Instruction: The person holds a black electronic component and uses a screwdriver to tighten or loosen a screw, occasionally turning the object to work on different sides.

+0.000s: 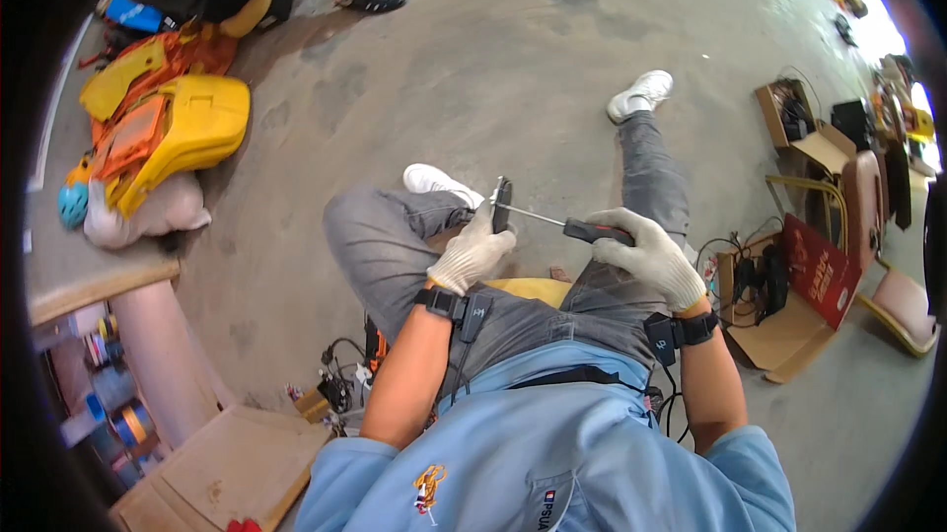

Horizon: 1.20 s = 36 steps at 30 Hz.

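Note:
My left hand (472, 254), in a pale knitted work glove, is closed around a small dark, narrow part (503, 199) that stands up from my fingers. What kind of part it is I cannot make out. In my right hand (653, 258), gloved alike, is a screwdriver (589, 230) with a black and red handle. Its thin metal shaft points left, and the tip meets or nearly meets the dark part; actual contact is too small to tell. Both hands are above my lap, over my grey trousers (380, 246).
Yellow plastic shells (202, 133) lie at the left, beside a pale sack (148, 212). Another person's shoe (378, 0) shows at the far left. Right of my leg are an open cardboard box (779, 320) holding black cables and a chair (860, 197). Flattened cardboard (232, 468) lies near left.

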Available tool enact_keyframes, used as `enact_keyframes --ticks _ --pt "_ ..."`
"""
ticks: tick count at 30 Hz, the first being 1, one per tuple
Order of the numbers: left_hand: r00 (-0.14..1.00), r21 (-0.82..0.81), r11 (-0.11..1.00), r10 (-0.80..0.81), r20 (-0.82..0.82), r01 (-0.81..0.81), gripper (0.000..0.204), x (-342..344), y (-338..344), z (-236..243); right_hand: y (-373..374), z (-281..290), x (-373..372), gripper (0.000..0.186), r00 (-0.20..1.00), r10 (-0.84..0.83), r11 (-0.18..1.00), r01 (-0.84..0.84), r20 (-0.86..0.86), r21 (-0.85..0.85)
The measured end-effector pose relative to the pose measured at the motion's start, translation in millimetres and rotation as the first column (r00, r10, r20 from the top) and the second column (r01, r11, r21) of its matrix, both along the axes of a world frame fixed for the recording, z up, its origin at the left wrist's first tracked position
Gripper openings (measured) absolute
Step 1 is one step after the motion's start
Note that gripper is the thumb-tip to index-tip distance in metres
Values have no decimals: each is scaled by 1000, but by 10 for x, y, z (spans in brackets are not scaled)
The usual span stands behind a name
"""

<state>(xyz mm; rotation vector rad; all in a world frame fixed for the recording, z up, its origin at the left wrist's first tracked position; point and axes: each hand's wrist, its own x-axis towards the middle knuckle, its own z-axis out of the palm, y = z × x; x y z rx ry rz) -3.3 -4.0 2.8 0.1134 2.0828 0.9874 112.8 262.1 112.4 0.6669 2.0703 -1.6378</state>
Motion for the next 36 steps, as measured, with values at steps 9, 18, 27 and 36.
enact_keyframes --ticks 9,18,27,36 --pt "930 330 877 281 237 -349 31 50 192 3 954 244 391 39 748 -625 779 614 -221 -124" --pt "914 207 902 330 236 -379 36 -32 183 69 1451 -793 1083 27 714 -687 697 700 136 -154" --pt "902 32 938 323 287 -346 31 39 227 127 1463 -2168 1375 44 809 -519 853 512 277 103" --pt "886 -24 938 336 320 -347 31 43 155 29 1245 -2519 1579 52 862 -303 915 143 407 378"
